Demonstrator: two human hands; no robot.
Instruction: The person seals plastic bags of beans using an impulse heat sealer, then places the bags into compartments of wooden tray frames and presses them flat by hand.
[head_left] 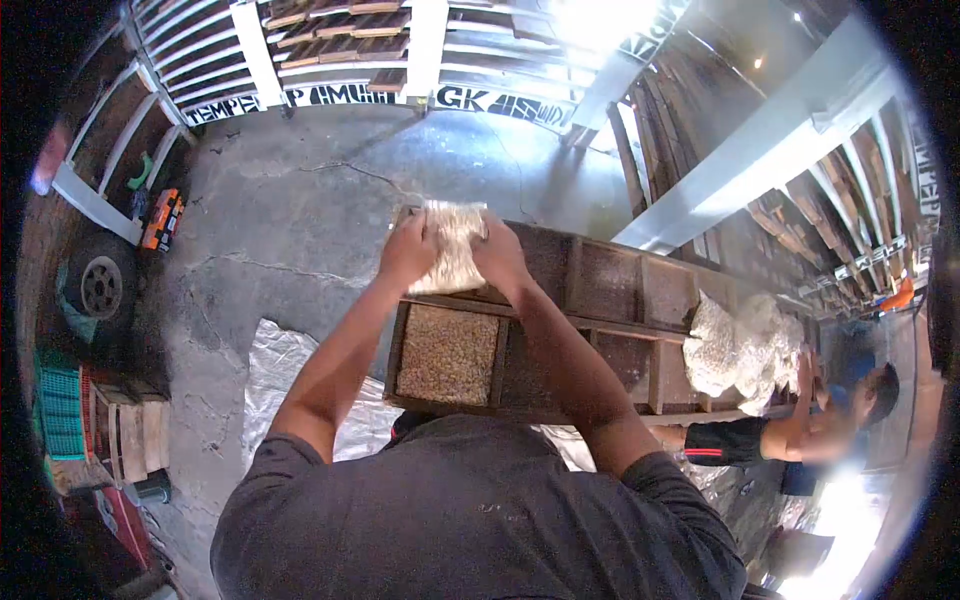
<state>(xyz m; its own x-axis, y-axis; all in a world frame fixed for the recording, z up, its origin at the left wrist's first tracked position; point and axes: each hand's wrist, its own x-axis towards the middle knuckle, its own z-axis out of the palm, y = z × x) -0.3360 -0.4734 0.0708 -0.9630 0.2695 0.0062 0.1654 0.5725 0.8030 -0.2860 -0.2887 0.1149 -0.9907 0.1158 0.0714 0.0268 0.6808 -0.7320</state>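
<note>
My left hand (408, 254) and my right hand (502, 256) grip a pale, bean-textured tempeh slab (455, 262) from its two sides. The slab is blurred by motion and sits at the far left compartment of a long wooden tray (393, 365) divided into two rows; whether it rests on the wood or is held just above, I cannot tell. In the near left compartment lies a flat layer of yellowish beans (447, 354). My right forearm crosses over the tray and hides part of its near row.
At the tray's right end, another person (800, 430) reaches to a large whitish, lumpy mass (740, 350). A silvery sheet (285, 385) covers floor on the left. Farther left are a wheel (101, 287), a green crate (60, 410) and an orange-black box (163, 218). Slatted racks line the walls.
</note>
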